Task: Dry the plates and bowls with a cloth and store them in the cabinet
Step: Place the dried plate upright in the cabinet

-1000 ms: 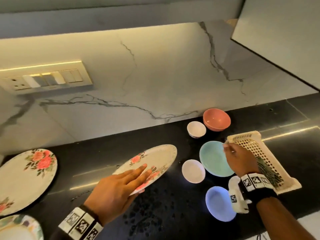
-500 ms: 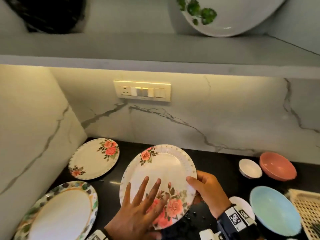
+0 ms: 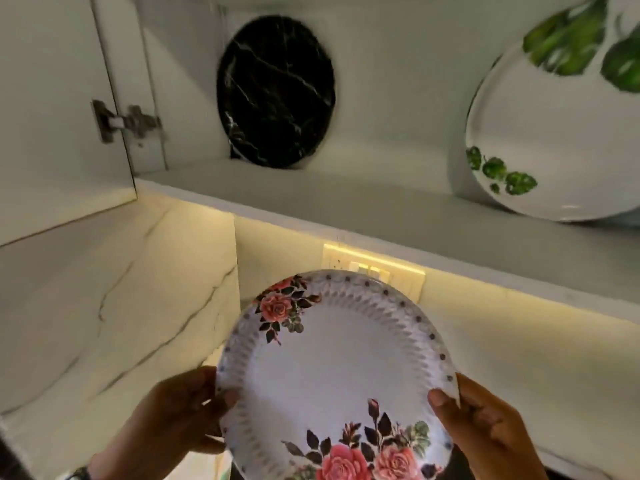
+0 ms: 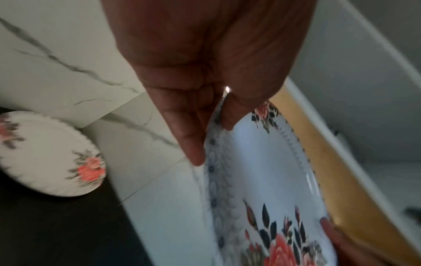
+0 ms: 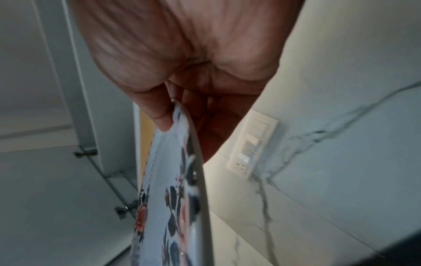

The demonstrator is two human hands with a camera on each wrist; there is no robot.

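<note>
I hold a white plate with pink roses (image 3: 332, 379) up in front of me, tilted toward me, just below the open cabinet's shelf (image 3: 311, 199). My left hand (image 3: 194, 403) pinches its left rim, thumb on the face and fingers behind; the left wrist view shows that hand (image 4: 212, 111) on the plate (image 4: 257, 180). My right hand (image 3: 464, 407) pinches the right rim, and in the right wrist view this hand (image 5: 180, 108) clamps the plate (image 5: 168, 189) edge-on. No cloth is in view.
Inside the cabinet a black marbled plate (image 3: 275, 91) leans at the back and a white plate with green leaves (image 3: 554, 133) leans at the right. The cabinet door (image 3: 52, 98) stands open at left. Another rose plate (image 4: 45, 153) lies on the dark counter (image 4: 56, 225).
The rose plate came off the counter and rose toward the cabinet. My left hand moved from flat on its face to its left rim; my right hand left the basket and took the right rim.
</note>
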